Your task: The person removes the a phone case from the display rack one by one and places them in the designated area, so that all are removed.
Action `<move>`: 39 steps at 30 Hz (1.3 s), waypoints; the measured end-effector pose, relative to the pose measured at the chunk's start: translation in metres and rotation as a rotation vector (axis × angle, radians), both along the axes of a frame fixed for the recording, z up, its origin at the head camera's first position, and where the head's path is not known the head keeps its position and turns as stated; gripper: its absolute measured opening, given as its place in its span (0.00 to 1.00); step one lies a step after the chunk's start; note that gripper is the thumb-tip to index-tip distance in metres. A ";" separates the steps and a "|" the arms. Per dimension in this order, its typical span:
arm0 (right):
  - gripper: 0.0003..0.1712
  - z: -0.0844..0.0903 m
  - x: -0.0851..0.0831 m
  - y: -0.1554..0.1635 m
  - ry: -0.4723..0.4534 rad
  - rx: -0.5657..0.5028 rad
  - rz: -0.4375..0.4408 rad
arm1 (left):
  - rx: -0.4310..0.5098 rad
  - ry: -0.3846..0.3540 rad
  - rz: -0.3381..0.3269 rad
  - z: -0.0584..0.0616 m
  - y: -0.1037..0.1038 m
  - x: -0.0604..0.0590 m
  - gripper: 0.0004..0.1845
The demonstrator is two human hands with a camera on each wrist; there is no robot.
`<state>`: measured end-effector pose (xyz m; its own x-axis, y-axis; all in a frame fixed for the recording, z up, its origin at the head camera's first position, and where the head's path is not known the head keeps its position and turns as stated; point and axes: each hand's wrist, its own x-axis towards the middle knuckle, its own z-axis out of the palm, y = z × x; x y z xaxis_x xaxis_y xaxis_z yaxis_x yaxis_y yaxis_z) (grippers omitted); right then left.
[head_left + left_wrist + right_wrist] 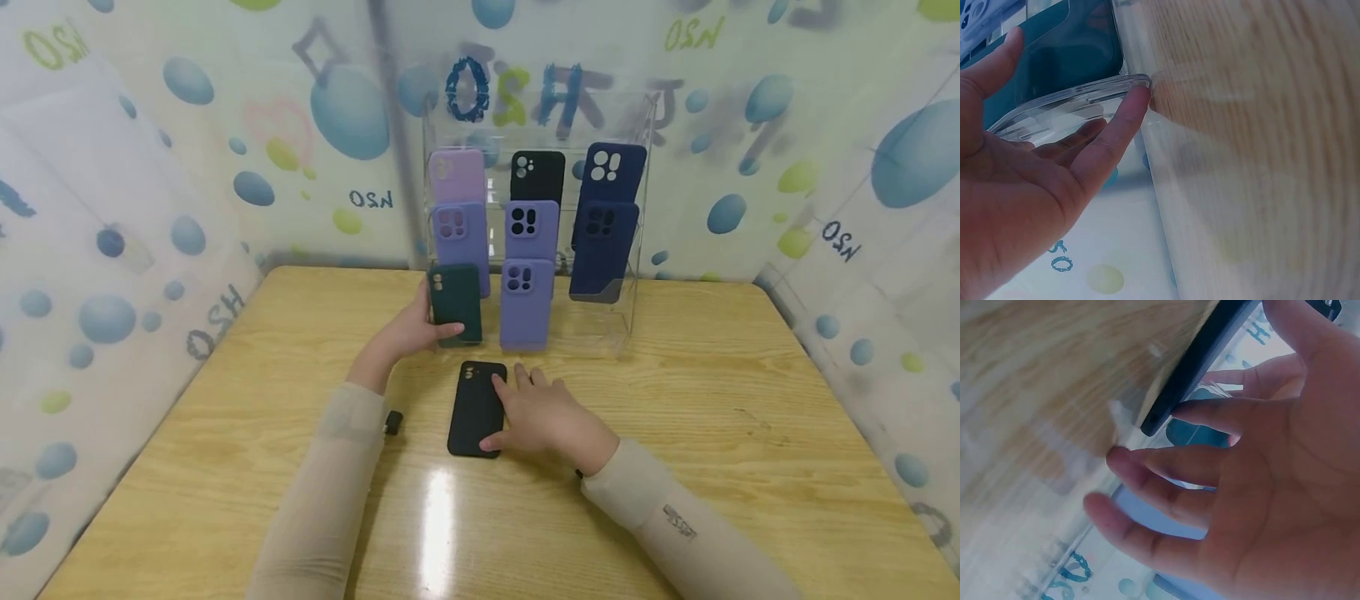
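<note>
A black phone case (pixel 477 410) lies on the table, its camera cutouts at the far left corner. My right hand (pixel 551 417) is at its right edge; the index finger and thumb touch it while the other fingers spread over the wood. My left hand (pixel 411 327) is at the left side of a clear stepped stand (pixel 600 329). Its thumb reaches across the front of a dark green case (pixel 457 304) on the lowest step. In the left wrist view, a fingertip (pixel 1138 97) touches the stand's clear side rail (pixel 1085 97).
Higher steps hold a pink case (pixel 459 173), a black case (pixel 538 171) and navy cases (pixel 606 258). Purple cases (pixel 527 312) stand at the left and middle. A small black piece (pixel 393 422) lies by the left sleeve. Patterned curtains (pixel 315 208) surround the table (pixel 712 400).
</note>
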<state>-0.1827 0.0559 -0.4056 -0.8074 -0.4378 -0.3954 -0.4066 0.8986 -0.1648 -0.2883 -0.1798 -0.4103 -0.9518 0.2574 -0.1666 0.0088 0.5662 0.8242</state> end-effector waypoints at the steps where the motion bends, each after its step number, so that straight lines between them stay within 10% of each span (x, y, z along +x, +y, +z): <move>1: 0.60 0.000 -0.001 -0.001 0.002 0.004 -0.002 | -0.001 -0.006 0.000 0.000 0.000 0.000 0.62; 12: 0.50 0.000 -0.012 -0.015 -0.006 -0.021 -0.041 | 0.002 0.005 0.010 -0.001 -0.002 0.001 0.62; 25: 0.63 0.005 0.000 -0.015 -0.122 -0.031 -0.018 | 0.025 -0.002 -0.005 0.001 -0.002 0.002 0.61; 39: 0.60 0.002 0.007 -0.020 -0.028 -0.004 0.034 | 0.022 0.016 -0.013 0.000 -0.003 0.000 0.61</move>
